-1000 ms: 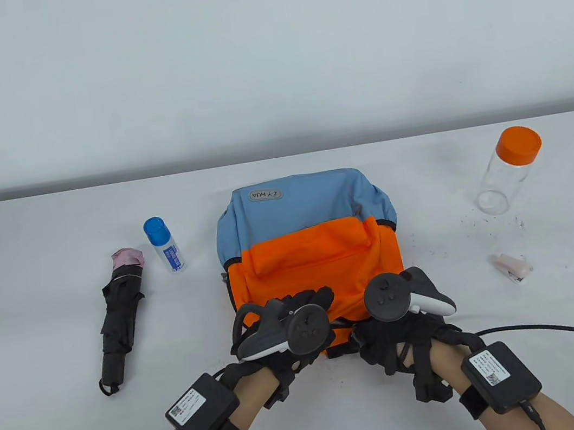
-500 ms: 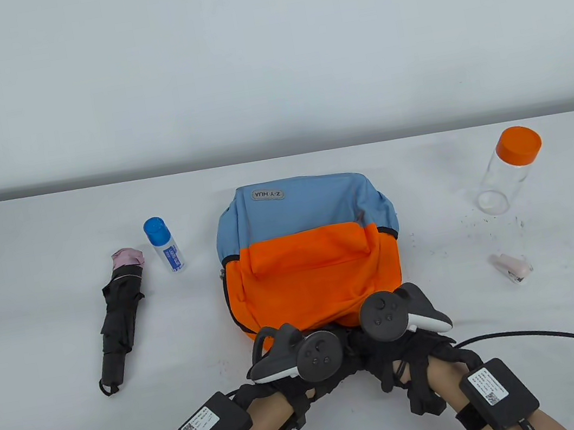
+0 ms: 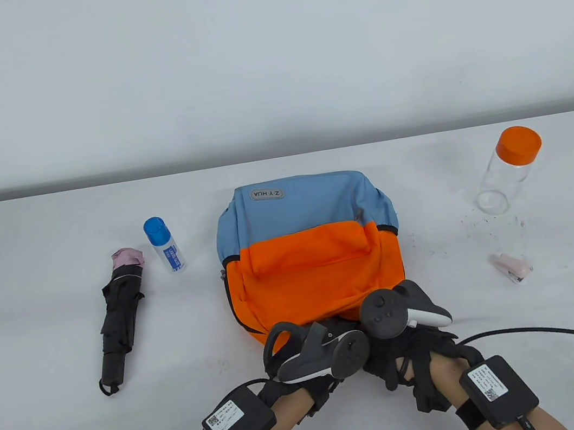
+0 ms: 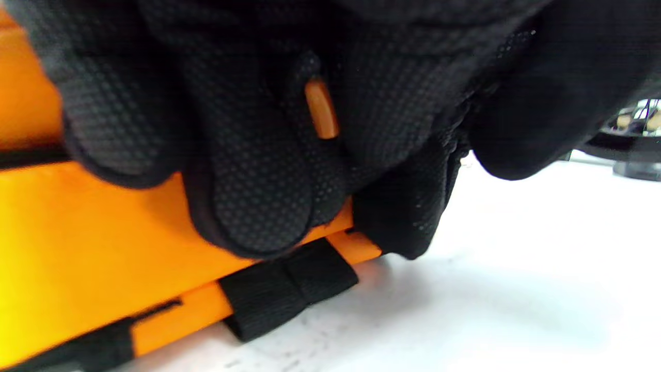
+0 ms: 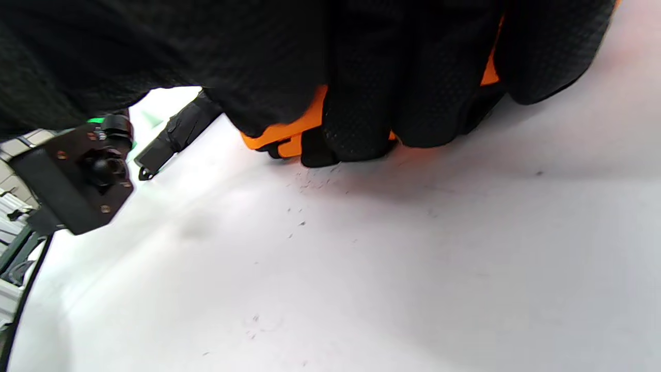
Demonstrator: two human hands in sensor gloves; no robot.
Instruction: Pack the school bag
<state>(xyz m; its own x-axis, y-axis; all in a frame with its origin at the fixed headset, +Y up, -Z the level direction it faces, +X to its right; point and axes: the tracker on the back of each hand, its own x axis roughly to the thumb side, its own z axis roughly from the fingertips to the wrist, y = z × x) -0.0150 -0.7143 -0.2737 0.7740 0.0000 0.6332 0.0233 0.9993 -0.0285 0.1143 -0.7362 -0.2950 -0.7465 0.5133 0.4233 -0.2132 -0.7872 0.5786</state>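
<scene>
I count one backpack [image 3: 309,255], one umbrella [image 3: 120,320], one spray can [image 3: 164,245], one jar [image 3: 509,169], one stapler [image 3: 512,267].

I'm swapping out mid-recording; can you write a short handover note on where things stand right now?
Left hand and right hand both grip the near edge of the blue-and-orange fabric backpack, lying flat mid-table.
Left of the bag: folded black umbrella, blue-capped white bottle.
Right: clear jar with orange lid, small pink stapler.
Nothing looks packed; all four remain.
</scene>
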